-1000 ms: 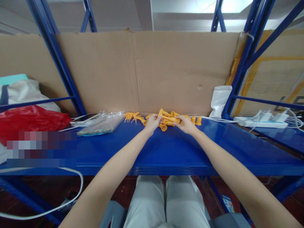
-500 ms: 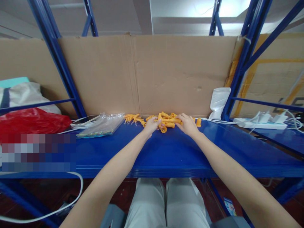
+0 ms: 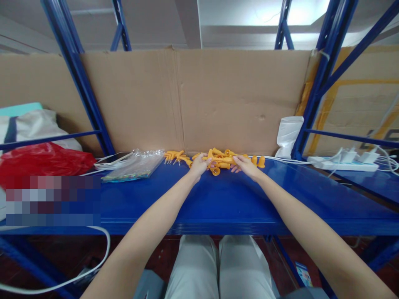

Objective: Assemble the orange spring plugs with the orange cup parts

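Observation:
Both hands are on a yellow plastic corkscrew [image 3: 227, 160], held level just in front of a pile of similar yellow parts. My left hand [image 3: 198, 165] is closed around its handle end at the left. At the opposite end, my right hand [image 3: 245, 165] pinches it with the thumb on top and fingers below. Several yellow hollow pieces [image 3: 215, 170] lie behind and under it, some hidden by the hands. To the left, several yellow handles with metal spirals [image 3: 173, 157] lie in a group on the blue shelf [image 3: 218, 199].
A clear plastic bag [image 3: 134, 166] lies left of the handles, near a red bag [image 3: 46, 162]. Cardboard [image 3: 218, 99] stands along the back. On the right are a white pouch [image 3: 288, 135], a power strip [image 3: 346, 164] with cables and a blue post [image 3: 311, 99].
My right hand has shifted slightly and turned, its fingers now showing beneath the corkscrew. My left hand keeps its hold. The whole view has moved a little.

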Demonstrator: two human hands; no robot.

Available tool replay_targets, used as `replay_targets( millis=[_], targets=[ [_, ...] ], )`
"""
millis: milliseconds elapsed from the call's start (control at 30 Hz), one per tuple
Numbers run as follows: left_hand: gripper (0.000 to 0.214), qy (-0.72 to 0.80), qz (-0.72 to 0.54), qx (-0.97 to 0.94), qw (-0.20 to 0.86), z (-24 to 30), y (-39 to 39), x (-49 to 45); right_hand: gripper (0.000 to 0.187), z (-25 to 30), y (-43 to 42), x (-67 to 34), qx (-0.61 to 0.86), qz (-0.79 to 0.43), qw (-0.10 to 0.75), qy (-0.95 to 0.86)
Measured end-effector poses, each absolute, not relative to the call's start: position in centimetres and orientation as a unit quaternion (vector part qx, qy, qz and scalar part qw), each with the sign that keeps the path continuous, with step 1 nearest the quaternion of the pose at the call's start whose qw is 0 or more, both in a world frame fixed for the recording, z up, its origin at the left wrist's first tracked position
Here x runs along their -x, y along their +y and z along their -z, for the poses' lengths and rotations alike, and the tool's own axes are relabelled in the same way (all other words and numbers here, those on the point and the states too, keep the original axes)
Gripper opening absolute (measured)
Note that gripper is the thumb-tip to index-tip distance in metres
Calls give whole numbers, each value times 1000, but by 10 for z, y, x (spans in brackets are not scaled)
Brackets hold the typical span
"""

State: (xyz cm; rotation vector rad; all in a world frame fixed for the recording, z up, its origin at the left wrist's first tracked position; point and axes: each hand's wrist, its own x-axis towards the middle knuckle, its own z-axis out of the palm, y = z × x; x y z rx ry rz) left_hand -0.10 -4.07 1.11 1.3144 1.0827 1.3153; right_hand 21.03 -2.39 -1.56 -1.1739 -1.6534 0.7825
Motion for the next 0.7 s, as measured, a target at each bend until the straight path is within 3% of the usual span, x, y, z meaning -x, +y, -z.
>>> replay_targets(
  millis=[200,433,700],
  targets=[
    [15,439,-549,-534,470,-8,-36,2,13,18,-21,-213,425,-317,496,-687],
    [15,445,-564,-529,450,-9,-36,0,24,22,-14,-220,384,-255,481,-746],
    [16,442,-575,-528,442,-8,-34,-2,23,25,-9,-222,370,-203,480,-769]
  ],
)
